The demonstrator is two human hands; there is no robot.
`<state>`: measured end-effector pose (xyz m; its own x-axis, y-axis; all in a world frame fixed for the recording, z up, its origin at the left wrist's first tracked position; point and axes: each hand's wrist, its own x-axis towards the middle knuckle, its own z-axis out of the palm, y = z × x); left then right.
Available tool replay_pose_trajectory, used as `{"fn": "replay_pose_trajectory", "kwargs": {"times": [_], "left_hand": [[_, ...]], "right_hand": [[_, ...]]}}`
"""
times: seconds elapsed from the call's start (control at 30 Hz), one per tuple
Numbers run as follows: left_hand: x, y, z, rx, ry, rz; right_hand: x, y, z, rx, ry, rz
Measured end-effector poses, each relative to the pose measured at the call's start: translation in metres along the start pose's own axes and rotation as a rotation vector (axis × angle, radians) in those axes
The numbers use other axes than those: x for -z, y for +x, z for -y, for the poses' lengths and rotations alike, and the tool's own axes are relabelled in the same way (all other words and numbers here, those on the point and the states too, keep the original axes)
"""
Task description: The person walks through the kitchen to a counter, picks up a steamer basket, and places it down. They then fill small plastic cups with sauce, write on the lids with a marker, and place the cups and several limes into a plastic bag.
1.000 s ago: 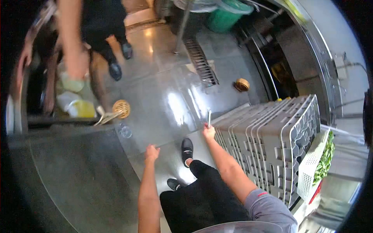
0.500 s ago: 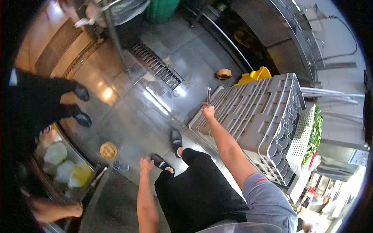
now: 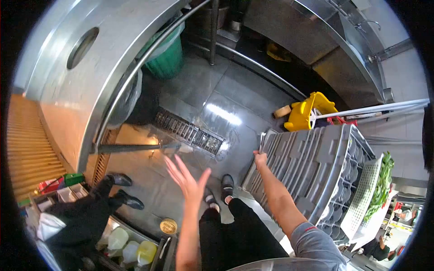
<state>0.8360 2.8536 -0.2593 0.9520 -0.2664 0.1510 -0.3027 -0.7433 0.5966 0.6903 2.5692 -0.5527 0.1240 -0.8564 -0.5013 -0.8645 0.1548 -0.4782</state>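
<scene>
Metal utensil (image 3: 261, 142) gripped in right hand (image 3: 260, 159); left hand (image 3: 187, 183) splayed; grey racks (image 3: 300, 165) alongside right arm; yellow bucket (image 3: 302, 114) beyond

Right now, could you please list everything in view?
Tool: 1, silver, right hand
Racks: several, grey, right
Basket: 1, pale, right
Greens: pile, green, in basket
Bucket: 1, yellow, beside racks
Ring: 1, tan, beside bucket
Bins: 2, green and dark, upper left
Counter: 1, silver, upper left
Drain: 1, dark, centre
Disc: 1, tan, lower left
Jugs: 3, pale or yellow, lower left
Co-worker's shoes: 2, black, lower left
Own shoes: 2, black, centre
Left hand: 1, bare, centre
Right hand: 1, bare, on tool
</scene>
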Motion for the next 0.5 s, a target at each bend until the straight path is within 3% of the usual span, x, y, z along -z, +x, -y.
{"fn": "replay_pose_trajectory", "kwargs": {"times": [0.07, 0.1, 0.17, 0.27, 0.33, 0.4, 0.47, 0.5], "left_hand": [[0.025, 0.117, -0.031, -0.277, 0.1, -0.174], [0.036, 0.17, -0.046, -0.394, 0.29, -0.254], [0.047, 0.261, -0.077, -0.537, 0.273, -0.481], [0.063, 0.359, -0.074, -0.711, 0.613, -0.546], [0.053, 0.388, -0.043, -0.72, 0.804, -0.451], [0.05, 0.392, -0.038, -1.012, 1.172, -0.493], [0.05, 0.398, -0.038, -1.12, 1.157, -0.423], [0.055, 0.403, -0.019, -1.001, 1.01, -0.353]], "right_hand": [[-0.012, 0.009, 0.016, 0.068, 0.046, 0.093], [-0.012, 0.008, 0.02, 0.115, 0.057, 0.154], [0.011, 0.002, 0.064, 0.005, -0.159, 0.301], [-0.028, 0.056, 0.03, -0.158, 0.027, 0.117], [-0.028, 0.074, 0.044, -0.227, 0.025, 0.04], [-0.025, 0.096, 0.058, -0.239, -0.05, -0.121], [-0.014, 0.134, 0.078, -0.217, -0.085, -0.12], [-0.014, 0.157, 0.081, -0.142, -0.093, -0.174]]}}
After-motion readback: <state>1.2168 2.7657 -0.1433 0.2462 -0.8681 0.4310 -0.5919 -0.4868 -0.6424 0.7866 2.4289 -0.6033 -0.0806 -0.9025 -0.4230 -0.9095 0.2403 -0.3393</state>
